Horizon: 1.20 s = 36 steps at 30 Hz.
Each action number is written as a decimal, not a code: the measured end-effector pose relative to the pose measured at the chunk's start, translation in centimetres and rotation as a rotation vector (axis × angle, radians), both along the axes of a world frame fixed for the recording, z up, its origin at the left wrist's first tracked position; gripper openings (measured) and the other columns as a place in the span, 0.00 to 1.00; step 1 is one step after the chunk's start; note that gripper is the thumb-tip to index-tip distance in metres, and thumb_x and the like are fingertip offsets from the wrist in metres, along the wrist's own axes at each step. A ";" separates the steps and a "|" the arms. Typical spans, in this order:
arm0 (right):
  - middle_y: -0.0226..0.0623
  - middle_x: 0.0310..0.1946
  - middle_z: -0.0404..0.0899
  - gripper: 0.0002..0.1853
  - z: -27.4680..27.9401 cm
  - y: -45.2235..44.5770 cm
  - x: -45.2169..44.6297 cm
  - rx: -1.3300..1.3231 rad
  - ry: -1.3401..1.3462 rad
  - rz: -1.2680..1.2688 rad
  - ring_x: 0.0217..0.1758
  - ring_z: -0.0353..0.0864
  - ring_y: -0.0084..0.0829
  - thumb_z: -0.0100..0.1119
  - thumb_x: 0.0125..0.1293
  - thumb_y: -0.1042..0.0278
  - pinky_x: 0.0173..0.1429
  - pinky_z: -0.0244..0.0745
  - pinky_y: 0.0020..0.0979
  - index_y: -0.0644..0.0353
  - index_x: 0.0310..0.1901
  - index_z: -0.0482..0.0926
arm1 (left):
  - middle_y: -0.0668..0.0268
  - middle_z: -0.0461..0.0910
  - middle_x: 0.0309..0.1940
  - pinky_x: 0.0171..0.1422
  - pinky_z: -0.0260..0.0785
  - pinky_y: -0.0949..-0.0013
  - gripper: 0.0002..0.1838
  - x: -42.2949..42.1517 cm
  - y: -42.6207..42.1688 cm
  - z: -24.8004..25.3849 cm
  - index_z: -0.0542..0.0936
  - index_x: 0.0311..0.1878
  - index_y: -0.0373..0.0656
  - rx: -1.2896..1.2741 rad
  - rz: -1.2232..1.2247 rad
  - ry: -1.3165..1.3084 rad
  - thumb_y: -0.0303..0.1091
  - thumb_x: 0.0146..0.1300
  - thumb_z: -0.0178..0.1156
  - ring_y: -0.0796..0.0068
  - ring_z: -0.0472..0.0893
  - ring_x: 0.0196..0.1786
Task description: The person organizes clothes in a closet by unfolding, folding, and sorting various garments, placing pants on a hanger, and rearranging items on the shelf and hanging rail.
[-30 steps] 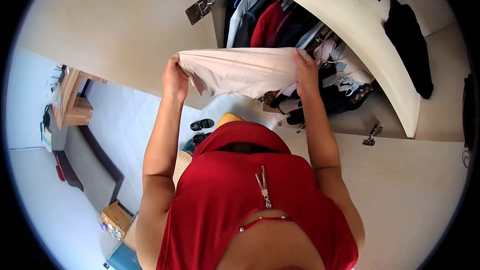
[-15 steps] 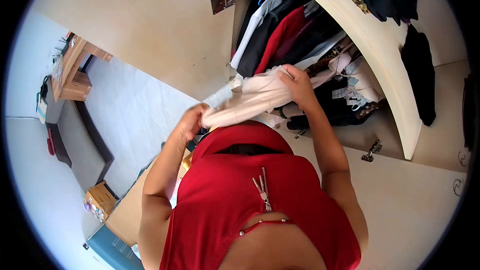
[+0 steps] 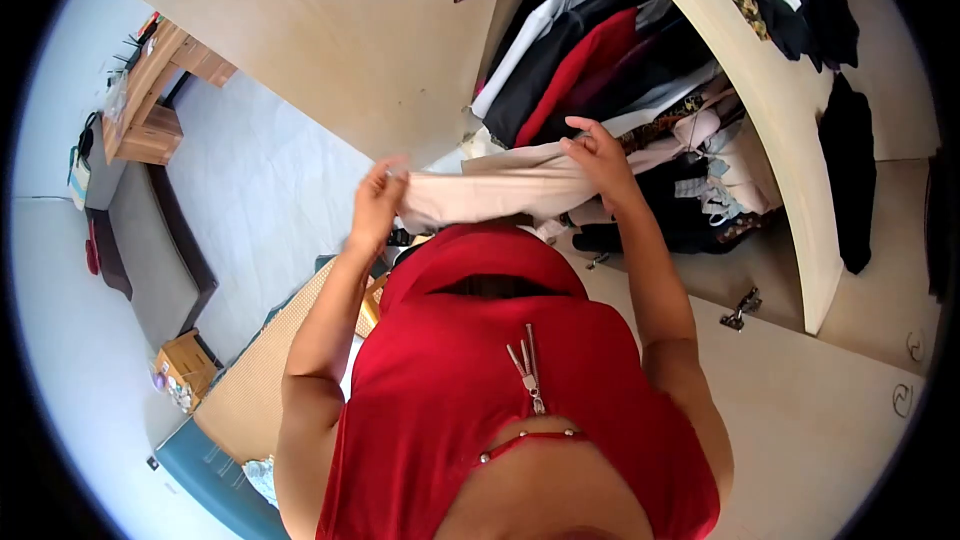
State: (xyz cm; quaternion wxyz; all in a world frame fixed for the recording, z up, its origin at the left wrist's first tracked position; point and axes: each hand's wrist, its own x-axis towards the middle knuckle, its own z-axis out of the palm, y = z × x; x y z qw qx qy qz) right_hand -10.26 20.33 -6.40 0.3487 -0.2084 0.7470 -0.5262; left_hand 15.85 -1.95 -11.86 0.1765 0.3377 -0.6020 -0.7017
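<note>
A pale pink cloth is stretched sideways between my hands, above the red top I wear. My left hand grips its left end, with the fingertips slightly blurred. At the other end, my right hand pinches the cloth, its index finger raised. Folds run along the cloth's length. Behind it, dark, white and red clothes hang in an open wardrobe, and a heap of mixed garments lies to the right of my right hand.
An open wardrobe door stands at the upper left, another at the lower right. Clothes hang over the curved shelf edge. A bed with a woven mat and a wooden desk are at left.
The cloth was spread wide, then bunched and slanted; now it is a narrower, nearly level band. My left hand has risen since half a second ago. The view has shifted, showing more of the bed.
</note>
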 end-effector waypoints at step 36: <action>0.24 0.32 0.74 0.15 -8.7 5.7 4.9 -0.097 -0.163 -0.034 0.36 0.69 0.17 0.53 0.72 0.58 0.40 0.68 0.25 0.64 0.40 0.78 | 0.69 0.76 0.21 0.36 0.68 0.74 0.09 2.1 0.9 -5.2 0.78 0.23 0.38 -0.282 -0.408 -0.349 0.26 0.60 0.61 0.78 0.74 0.26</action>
